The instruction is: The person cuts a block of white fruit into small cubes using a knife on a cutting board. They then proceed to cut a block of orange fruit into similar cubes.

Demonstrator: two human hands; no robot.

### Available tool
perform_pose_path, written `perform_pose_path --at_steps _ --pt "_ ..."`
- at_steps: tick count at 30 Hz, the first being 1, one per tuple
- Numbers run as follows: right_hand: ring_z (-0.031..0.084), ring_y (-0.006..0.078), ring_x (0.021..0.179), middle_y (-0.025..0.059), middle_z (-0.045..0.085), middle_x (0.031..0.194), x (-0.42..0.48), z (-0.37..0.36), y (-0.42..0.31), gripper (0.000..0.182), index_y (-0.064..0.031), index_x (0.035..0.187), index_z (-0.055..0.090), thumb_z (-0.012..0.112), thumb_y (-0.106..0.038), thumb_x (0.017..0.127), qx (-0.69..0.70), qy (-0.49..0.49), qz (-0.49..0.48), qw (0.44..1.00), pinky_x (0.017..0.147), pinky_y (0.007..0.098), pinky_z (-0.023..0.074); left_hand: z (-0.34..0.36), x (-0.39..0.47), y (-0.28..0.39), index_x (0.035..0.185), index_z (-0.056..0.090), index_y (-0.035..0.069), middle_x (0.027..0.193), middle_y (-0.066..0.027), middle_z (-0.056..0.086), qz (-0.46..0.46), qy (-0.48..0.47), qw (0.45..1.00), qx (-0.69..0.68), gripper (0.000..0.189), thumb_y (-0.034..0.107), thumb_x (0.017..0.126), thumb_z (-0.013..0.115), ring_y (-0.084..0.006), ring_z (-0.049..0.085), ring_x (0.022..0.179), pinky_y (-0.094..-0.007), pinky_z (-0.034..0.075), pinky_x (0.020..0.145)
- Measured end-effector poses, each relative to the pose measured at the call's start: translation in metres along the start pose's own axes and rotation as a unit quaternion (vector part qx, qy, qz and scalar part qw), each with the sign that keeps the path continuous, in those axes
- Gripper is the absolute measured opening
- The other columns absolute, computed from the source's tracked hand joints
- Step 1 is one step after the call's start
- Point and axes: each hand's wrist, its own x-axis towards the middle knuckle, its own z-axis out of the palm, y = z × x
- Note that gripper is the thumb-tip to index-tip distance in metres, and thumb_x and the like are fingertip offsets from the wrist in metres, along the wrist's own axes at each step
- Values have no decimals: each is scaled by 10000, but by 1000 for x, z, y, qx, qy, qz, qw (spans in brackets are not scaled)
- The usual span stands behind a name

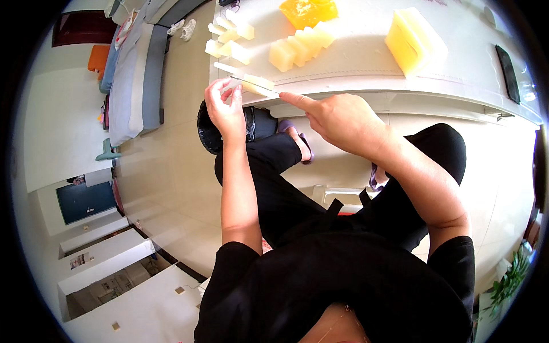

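Note:
A pale yellow waxy block (258,85) lies at the near edge of the white table, with the thin blade of a knife (255,82) across it. My right hand (343,122) grips the knife, its handle hidden in the palm and the index finger stretched along the blade. By the blade's far end, my left hand (224,105) has thumb and fingers bent around a pale slice (230,84), mostly covered by the fingers. A thin strip (226,67) lies just beyond that hand. Several small cut pieces (238,52) are scattered farther back.
A row of thick slices (296,48), a deeper yellow lump (309,10) and a large yellow block (414,43) rest on the white table (356,55). A phone (507,73) lies at the right. Below the table edge stands a black-lined bin (209,130).

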Motion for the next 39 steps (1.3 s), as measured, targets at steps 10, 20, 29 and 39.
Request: perform_pose_path --at_steps 10,20,29,39 --pt "632 301 558 119 619 619 2 -2 3 565 -247 1468 461 566 -140 923 -15 20 -18 1000 543 416 510 -8 6 1 1143 693 31 1203 -102 655 77 -64 989 113 302 -81 870 634 -217 642 1074 -326 536 885" --pt "671 307 625 119 651 649 8 -6 11 582 -207 1421 531 638 -161 850 -34 12 -15 999 584 401 520 -15 7 -1 1172 689 38 1203 -114 676 162 -87 964 194 360 -114 865 578 -253 654 1099 -350 514 958" --pt "623 312 573 135 604 637 9 -2 18 590 -242 1452 487 570 -86 890 -13 -7 -5 1000 567 431 488 -21 10 -2 1203 681 59 1214 -103 675 189 -121 950 215 495 -184 810 503 -260 642 1127 -359 503 978" --pt "631 302 579 120 617 647 13 5 22 617 -251 1467 462 569 -70 887 -10 -3 -11 1000 570 415 511 -23 8 -7 1248 665 64 1239 -116 663 170 -176 943 224 603 -210 751 461 -272 622 1161 -378 475 1015"
